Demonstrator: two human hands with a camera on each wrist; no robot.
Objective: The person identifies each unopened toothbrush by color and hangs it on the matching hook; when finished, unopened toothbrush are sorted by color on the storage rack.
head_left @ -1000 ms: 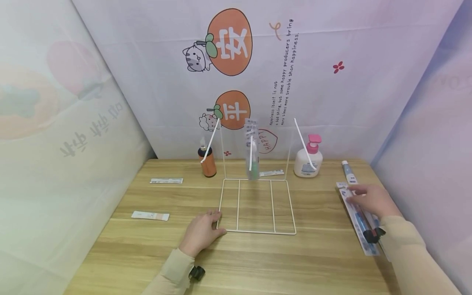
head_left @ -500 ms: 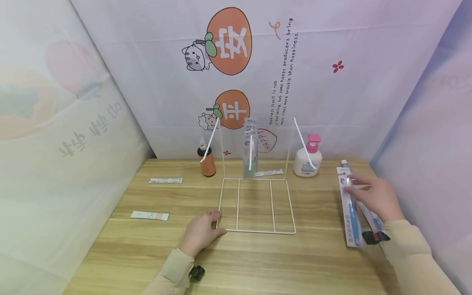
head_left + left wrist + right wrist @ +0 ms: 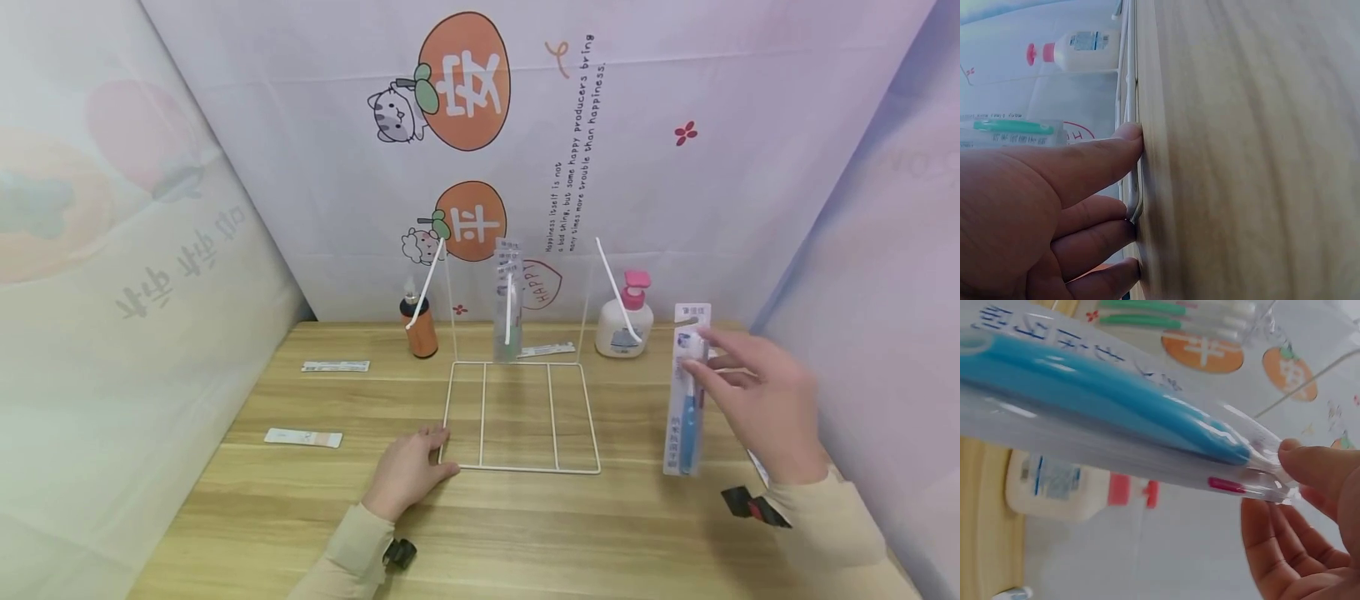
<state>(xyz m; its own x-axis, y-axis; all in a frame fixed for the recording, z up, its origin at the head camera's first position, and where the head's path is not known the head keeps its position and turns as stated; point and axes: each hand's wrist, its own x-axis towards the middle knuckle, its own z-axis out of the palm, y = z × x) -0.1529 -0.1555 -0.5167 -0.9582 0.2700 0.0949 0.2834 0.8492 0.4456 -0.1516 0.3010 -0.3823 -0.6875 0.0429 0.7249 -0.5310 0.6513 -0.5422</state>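
Observation:
In the head view my right hand (image 3: 765, 408) pinches a packaged blue toothbrush (image 3: 686, 433) near its upper part, holding it upright to the right of the wire rack. The right wrist view shows the blue handle (image 3: 1097, 394) through clear plastic, with thumb and fingers at the pack's far end. My left hand (image 3: 405, 475) holds the front left corner of the white wire rack (image 3: 525, 469), thumb on the front bar and fingers round the side. Several packaged toothbrushes (image 3: 501, 321) hang from the rack's middle hook; green handles (image 3: 1141, 324) show in the right wrist view.
A white pump bottle (image 3: 624, 333) with a pink top stands behind the right hook (image 3: 619, 292). An orange bottle (image 3: 422, 333) stands behind the left hook (image 3: 426, 283). Flat sachets (image 3: 335, 367) lie leftward; another slim packet (image 3: 547, 350) lies behind the rack. Fabric walls enclose the table.
My right hand has lifted the packaged blue toothbrush off the table on the right, turned it upright and brought it slightly left. My left hand stays at the rack's corner.

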